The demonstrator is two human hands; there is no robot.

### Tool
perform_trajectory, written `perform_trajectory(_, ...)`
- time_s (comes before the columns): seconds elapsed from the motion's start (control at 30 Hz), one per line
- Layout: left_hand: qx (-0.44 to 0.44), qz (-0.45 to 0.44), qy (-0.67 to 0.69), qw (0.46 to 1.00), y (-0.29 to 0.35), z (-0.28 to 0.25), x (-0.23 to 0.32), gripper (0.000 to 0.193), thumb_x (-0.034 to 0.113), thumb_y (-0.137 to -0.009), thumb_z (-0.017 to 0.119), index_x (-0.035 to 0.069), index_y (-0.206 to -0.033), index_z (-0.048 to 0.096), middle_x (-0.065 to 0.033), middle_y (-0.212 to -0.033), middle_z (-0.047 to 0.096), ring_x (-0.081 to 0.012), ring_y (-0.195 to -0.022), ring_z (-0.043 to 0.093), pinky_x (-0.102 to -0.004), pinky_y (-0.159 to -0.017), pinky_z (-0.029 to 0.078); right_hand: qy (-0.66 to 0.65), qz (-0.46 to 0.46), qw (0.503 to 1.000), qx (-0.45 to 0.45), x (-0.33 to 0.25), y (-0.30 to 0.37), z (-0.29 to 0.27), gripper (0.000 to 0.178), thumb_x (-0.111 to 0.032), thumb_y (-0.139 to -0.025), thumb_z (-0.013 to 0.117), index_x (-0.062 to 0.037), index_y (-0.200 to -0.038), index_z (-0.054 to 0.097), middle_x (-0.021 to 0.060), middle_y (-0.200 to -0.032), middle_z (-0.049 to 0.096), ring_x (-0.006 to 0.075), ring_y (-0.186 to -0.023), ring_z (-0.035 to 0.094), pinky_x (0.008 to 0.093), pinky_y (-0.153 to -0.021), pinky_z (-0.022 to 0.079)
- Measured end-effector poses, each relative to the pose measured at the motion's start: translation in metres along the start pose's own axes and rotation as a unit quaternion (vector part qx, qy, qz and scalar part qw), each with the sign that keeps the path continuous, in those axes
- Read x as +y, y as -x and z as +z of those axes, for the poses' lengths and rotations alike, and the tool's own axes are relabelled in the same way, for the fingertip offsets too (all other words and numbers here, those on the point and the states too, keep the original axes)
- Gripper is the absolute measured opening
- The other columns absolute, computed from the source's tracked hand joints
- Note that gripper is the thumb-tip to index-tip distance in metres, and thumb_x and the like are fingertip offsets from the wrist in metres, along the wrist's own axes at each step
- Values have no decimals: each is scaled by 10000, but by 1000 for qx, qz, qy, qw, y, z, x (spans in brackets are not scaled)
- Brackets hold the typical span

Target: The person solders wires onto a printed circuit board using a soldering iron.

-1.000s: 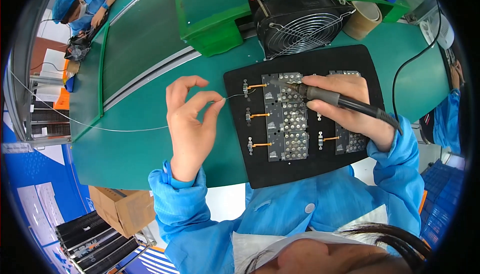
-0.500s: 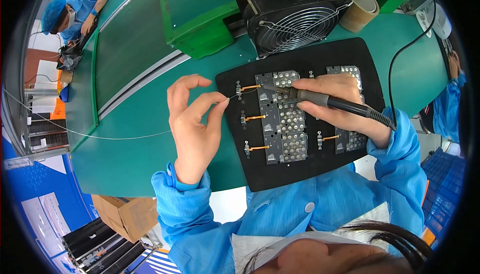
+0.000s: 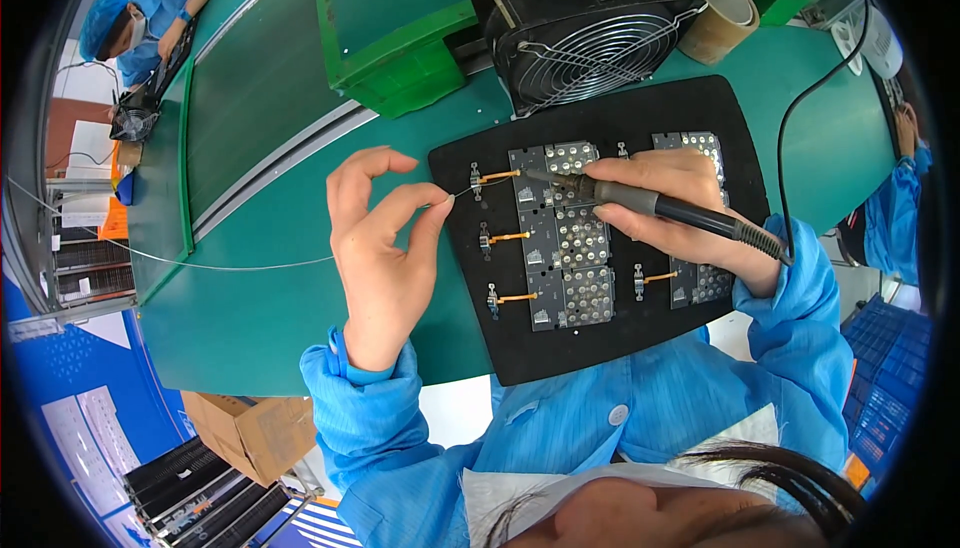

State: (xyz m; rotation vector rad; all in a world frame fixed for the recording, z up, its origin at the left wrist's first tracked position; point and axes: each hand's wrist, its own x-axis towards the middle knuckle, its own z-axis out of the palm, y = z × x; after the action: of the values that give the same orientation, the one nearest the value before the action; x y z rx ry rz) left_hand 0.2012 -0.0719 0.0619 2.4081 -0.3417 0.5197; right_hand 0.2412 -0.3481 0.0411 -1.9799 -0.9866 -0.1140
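Green tabletop (image 3: 250, 328); left grip (image 3: 380, 248) pinched on thin silvery wire (image 3: 240, 268), right grip (image 3: 690, 170) closed around black pen-shaped soldering iron (image 3: 640, 198); slip could scorch narrow orange ribbon (image 3: 502, 175).

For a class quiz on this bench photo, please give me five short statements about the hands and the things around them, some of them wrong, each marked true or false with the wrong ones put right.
1. The right hand holds a soldering iron. True.
2. The left hand holds a screwdriver. False: it pinches a thin wire.
3. The circuit boards lie on a black mat. True.
4. The short strips at the left edges of the boards are blue. False: they are orange.
5. The tan roll stands left of the black fan. False: it stands right of it.
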Motion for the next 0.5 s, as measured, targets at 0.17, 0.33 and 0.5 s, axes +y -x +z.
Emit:
perform_trajectory(0.17,-11,-2,0,1000,1,1,1,170,-58,-669,736,42,-792,673,-105,-1042,564,-315,-1040,520,-400,-856,447,-8,-4,1000,5,1,0,2,341,-117,-783,759,29,-1076,662,163,-774,688,259,-651,683,317,-570,529)
perform_trajectory(0.33,-7,-10,5,1000,0,6,-1,128,-25,-695,747,40,-786,684,-85,-1053,575,-259,-1023,522,-369,-895,437,-20,-4,1000,7,2,1,3,343,-116,-784,758,33,-1078,663,166,-779,691,258,-654,687,316,-569,532)
perform_trajectory(0.5,-2,-2,17,1000,-4,11,-3,162,-53,-676,738,41,-789,668,-105,-1046,565,-311,-1030,516,-396,-849,445,-23,-8,1000,8,3,0,4,337,-117,-788,755,35,-1075,664,167,-769,690,256,-646,687,312,-566,532)
